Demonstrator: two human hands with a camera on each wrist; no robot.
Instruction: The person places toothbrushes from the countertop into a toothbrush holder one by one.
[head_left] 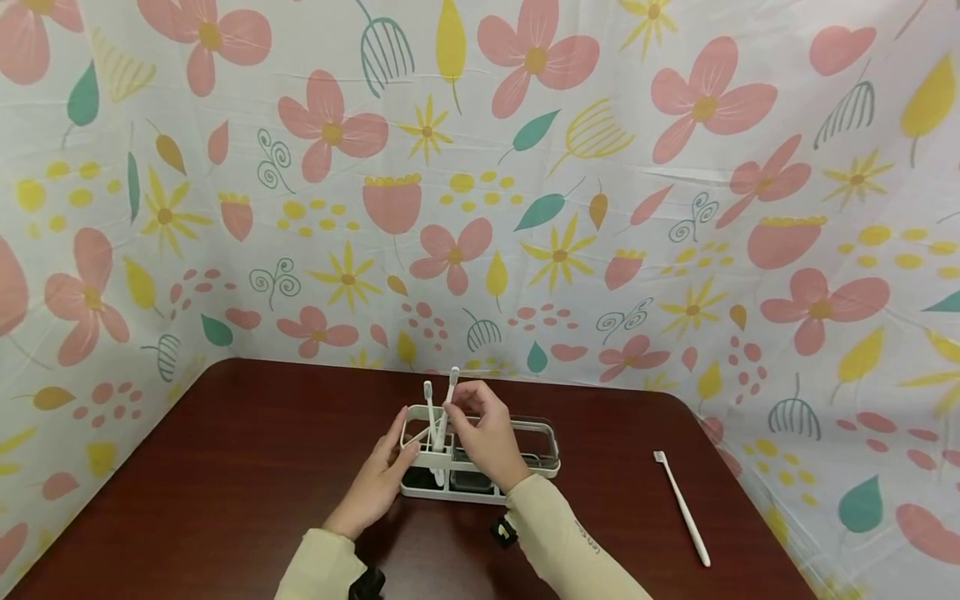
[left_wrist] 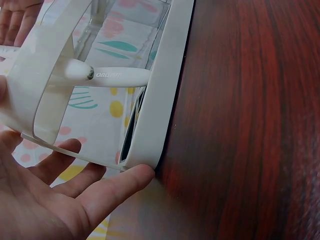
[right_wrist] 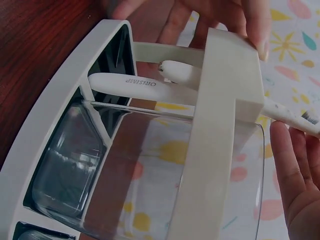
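Observation:
A white toothbrush holder (head_left: 461, 498) with an upper rack and a lower base stands on the table. My left hand (head_left: 378, 479) grips its left end, thumb at the front and fingers along the side. My right hand (head_left: 487, 429) pinches a white toothbrush (head_left: 453, 382) near its head, above the rack. Just left of it, a second toothbrush (head_left: 429, 395) stands in the rack, leaning slightly. In the right wrist view, one printed handle (right_wrist: 135, 86) reaches down to the base. The other handle (right_wrist: 180, 73) ends higher up; which one I hold is unclear.
A third white toothbrush (head_left: 684, 512) lies on the dark wooden table (head_left: 247, 467) at the right. Clear cups (right_wrist: 70, 162) sit in the holder's base. A flower-patterned cloth (head_left: 480, 208) hangs behind the table and along its sides.

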